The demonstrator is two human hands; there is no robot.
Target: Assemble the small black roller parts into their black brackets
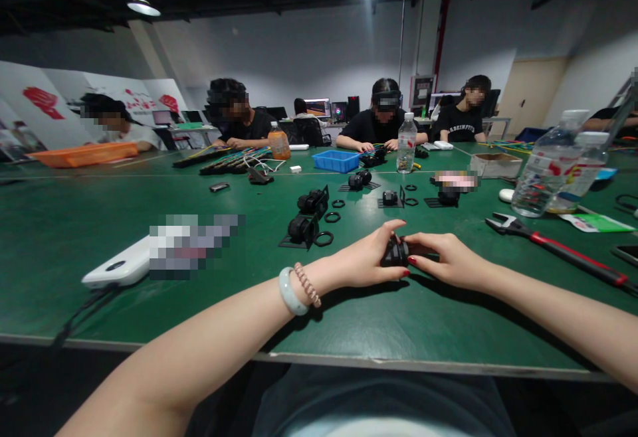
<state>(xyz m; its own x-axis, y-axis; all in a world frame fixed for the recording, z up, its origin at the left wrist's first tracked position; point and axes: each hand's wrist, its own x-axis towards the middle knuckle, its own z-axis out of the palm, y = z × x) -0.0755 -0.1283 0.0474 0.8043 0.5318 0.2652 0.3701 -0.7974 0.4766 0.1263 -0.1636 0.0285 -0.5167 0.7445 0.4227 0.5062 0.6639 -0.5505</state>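
Observation:
A small black round part [395, 253] is held just above the green table [339, 331]. My left hand [371, 259] wraps round it from the left, thumb and fingers on either side. From the right, the fingertips of my right hand [441, 259] pinch its right end. Left of my hands stand black assemblies on flat plates [302, 228], with black rings [323, 238] beside them. Farther back lie more such assemblies, one [390, 198] with two rings at its right.
Pliers with red handles [563, 251] and large bottles [545, 165] are at the right. A white power bank [122, 265] with a cable lies left. A blue basket [336, 161] and an orange tray [84, 155] stand farther back. Several people sit across the table.

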